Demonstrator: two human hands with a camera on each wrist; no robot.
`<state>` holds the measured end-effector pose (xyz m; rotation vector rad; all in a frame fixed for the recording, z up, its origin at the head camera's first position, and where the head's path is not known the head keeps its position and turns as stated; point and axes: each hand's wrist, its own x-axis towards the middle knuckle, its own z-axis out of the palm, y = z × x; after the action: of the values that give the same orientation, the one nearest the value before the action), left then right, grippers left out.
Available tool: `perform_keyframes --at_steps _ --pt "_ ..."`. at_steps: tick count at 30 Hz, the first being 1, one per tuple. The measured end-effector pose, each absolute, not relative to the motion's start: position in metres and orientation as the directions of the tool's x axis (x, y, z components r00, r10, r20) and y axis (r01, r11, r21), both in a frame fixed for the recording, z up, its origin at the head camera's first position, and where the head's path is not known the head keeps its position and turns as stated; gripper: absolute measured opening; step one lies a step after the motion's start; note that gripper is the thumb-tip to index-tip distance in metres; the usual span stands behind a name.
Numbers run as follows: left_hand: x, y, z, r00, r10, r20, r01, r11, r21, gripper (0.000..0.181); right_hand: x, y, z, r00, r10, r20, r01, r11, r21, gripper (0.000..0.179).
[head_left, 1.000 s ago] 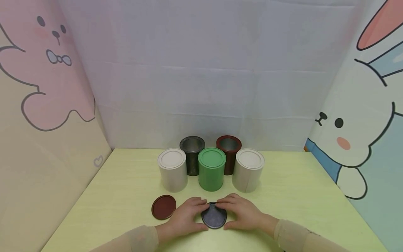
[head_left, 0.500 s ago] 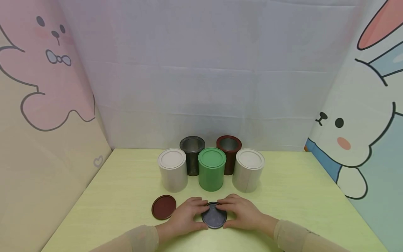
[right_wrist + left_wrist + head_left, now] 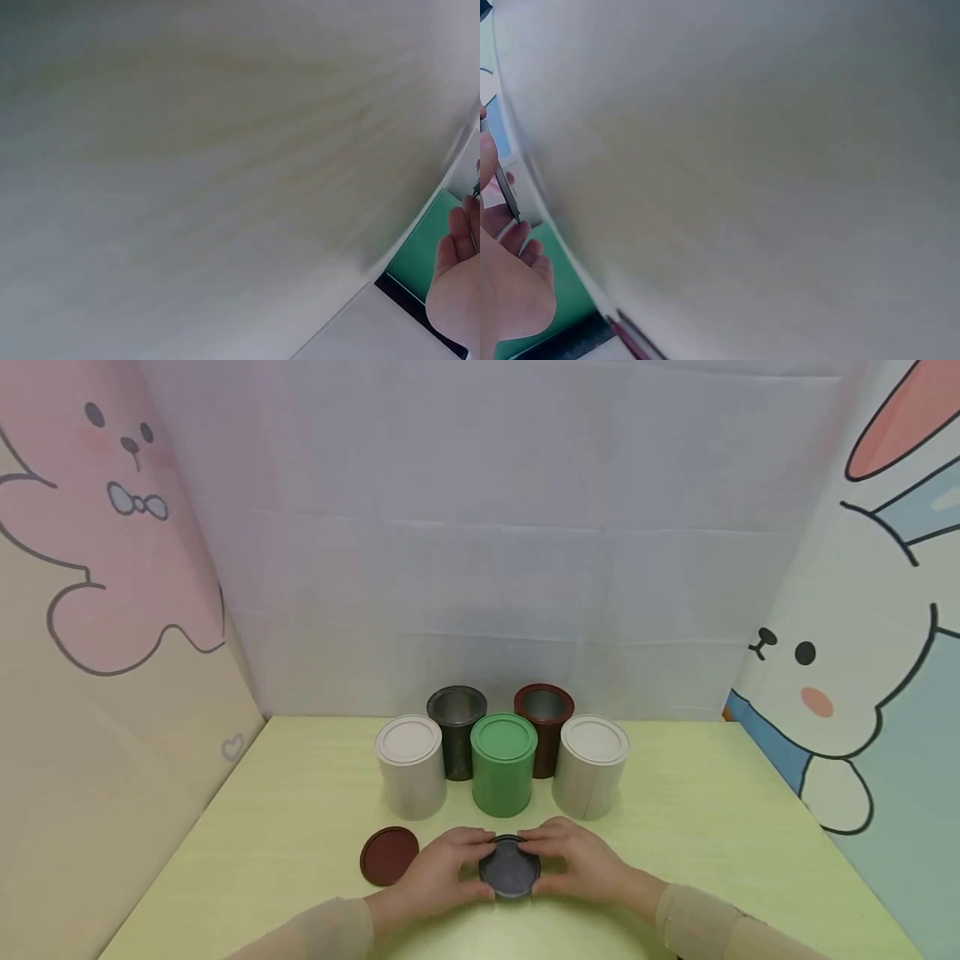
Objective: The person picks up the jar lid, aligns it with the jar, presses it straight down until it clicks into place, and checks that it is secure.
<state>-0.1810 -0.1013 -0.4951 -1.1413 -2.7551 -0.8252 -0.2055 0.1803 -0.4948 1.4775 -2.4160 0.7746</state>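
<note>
In the head view, a dark grey round lid (image 3: 510, 867) is held between both hands near the front of the table. My left hand (image 3: 442, 878) grips its left side, fingers at the far edge and thumb at the near edge. On the right side my right hand (image 3: 579, 864) grips it in the same way. The left wrist view catches the left hand (image 3: 514, 292) and the lid's thin edge (image 3: 507, 193) at its left border. A dark red lid (image 3: 389, 856) lies flat just left of the left hand, partly hidden by it.
Beyond the hands stand two white cans (image 3: 410, 768) (image 3: 591, 768) with a green can (image 3: 502, 768) between them, all lidded. Behind them are a dark grey open can (image 3: 457, 727) and a dark red open can (image 3: 544, 727). A white cloth wall (image 3: 480, 568) closes the back.
Both hands have stayed around the dark grey lid. Since half a second ago it has shifted slightly upward in the view and appears a little raised off the table.
</note>
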Motion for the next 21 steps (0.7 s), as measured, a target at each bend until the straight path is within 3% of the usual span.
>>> perform_keyframes --at_steps 6,12,21 --pt "-0.184 -0.103 -0.485 -0.708 0.628 0.325 0.695 0.534 0.482 0.059 -0.207 0.179 -0.489 -0.474 -0.735 0.486 -0.878 0.348 -0.330 0.055" --pt "-0.183 -0.104 -0.475 -0.733 0.586 0.346 0.660 0.487 0.572 0.059 -0.209 0.177 -0.484 -0.480 -0.693 0.538 -0.875 0.335 -0.350 0.059" --pt "-0.187 -0.107 -0.465 -0.711 0.558 0.427 0.687 0.424 0.590 0.059 -0.211 0.174 -0.475 -0.507 -0.629 0.589 -0.861 0.341 -0.377 0.062"
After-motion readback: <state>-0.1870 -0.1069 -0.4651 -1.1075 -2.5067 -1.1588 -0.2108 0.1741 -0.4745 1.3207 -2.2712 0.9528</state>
